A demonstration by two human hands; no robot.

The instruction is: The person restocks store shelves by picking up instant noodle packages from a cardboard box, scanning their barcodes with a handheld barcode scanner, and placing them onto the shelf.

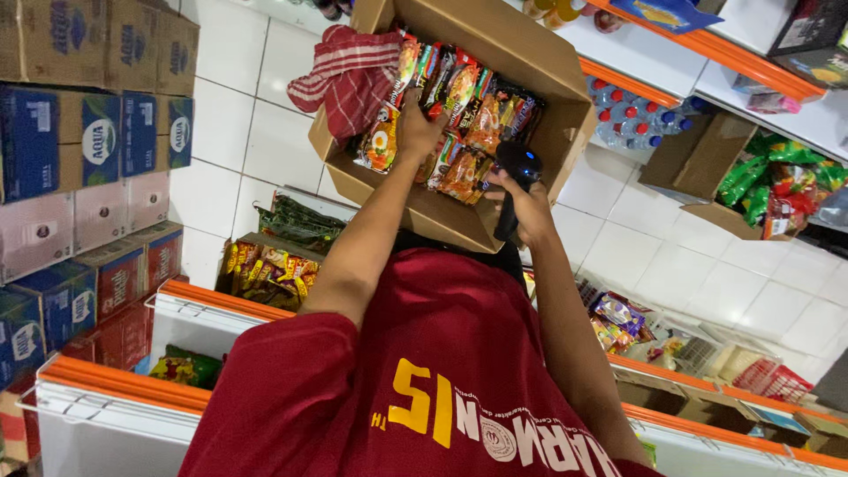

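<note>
White tile floor (707, 265) w/ open box (548, 79) of noodle packs (468, 106). Stacked cartons (88, 141) at one side, another box (698, 163) w/ green packs nearby.

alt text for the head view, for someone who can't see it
A person in a red shirt reaches the left hand into an open cardboard box of noodle packets, while the right hand holds a black handheld scanner beside them.

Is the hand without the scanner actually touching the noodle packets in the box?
Touching. The head view shows the left hand pressed onto the noodle packets inside the cardboard box, fingers overlapping the wrappers.
</note>
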